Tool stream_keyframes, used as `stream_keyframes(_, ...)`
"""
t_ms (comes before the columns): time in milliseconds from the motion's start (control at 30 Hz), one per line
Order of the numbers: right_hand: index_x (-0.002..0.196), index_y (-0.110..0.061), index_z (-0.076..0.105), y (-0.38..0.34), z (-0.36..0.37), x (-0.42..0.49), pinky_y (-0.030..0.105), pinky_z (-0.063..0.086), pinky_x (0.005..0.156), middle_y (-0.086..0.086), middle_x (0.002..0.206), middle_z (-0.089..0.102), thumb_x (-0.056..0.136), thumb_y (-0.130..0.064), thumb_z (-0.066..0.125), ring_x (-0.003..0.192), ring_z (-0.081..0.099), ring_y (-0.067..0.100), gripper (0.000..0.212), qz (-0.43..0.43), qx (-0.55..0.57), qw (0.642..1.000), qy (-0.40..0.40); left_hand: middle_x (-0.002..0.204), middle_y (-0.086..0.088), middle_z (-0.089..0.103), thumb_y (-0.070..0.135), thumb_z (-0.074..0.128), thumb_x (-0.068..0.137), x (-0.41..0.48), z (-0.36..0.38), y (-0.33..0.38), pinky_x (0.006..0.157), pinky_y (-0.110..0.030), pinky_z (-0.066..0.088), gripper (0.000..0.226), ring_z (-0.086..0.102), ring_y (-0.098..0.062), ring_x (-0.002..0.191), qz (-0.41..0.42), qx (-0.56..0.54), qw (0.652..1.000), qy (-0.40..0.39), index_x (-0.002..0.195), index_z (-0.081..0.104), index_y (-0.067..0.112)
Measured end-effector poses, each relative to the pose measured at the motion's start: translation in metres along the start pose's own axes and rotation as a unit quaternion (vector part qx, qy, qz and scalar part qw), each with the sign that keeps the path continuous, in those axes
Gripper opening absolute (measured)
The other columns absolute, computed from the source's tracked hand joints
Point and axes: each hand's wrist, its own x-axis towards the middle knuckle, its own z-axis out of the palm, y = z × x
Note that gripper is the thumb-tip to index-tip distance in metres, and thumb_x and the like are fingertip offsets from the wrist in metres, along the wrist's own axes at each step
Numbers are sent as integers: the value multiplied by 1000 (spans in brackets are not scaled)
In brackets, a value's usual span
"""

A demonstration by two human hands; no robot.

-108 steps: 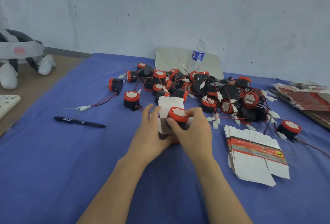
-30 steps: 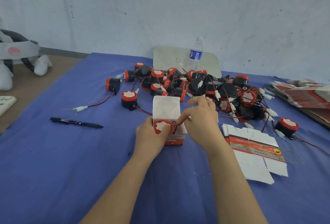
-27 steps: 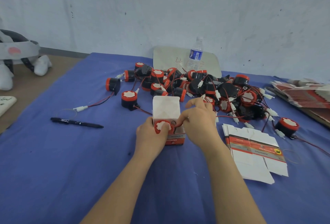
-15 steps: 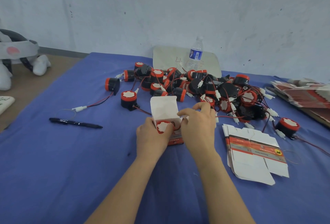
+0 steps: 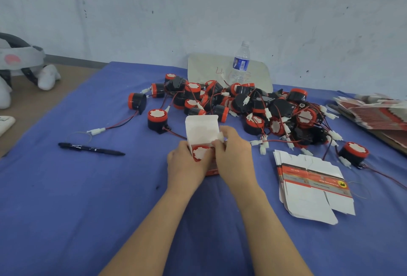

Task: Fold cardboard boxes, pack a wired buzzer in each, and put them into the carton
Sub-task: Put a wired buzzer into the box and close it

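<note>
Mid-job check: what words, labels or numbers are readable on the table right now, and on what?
"4", probably: red handwriting on the pale board; the rest runs behind the bottle.
Blue label on the bottle: print too small to read.
Red band on the flat boxes: print too blurred.
White marking on the pen: unreadable.
Red strip on the open box: print unreadable.

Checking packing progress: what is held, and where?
Both hold the small box: left hand round its left side, right hand pinching a flap at its open top, above the buzzer.
</note>
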Motion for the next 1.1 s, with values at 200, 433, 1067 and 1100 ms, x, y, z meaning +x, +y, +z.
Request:
stream_keyframes(200,122,-7,63,11,-3,3,5,28,80,7,130,55,98,-11,47,112,53,18,29,-29,-46,998,-11,98,5,52,49,67,81,0,-1,-3,85,-38,50,38,52,-23,110,7,6,1000,-6,98,43,24)
stream_keyframes(433,136,-16,45,8,-2,2,34,49,81,8,122,62,101,-14,38,100,58,24,36,-32,-33,998,-52,91,8,48,52,68,77,2,-1,-1,84,-37,51,43,52,-24,109,-16,-5,1000,-11,97,41,26)
stream_keyframes(1067,84,-20,69,10,-24,1,30,52,76,-1,91,69,88,-21,64,87,61,14,7,-41,-78,990,-113,97,8,49,49,57,88,1,-1,-3,89,-40,51,31,51,-24,114,3,6,1000,-14,101,40,27)
stream_keyframes(1100,85,-20,68,10,-23,1,29,52,74,-1,91,68,89,-20,64,86,60,14,6,-40,-79,990,-105,98,8,49,48,56,89,1,-1,-3,89,-40,51,29,51,-24,114,3,8,1000,-14,101,40,27)
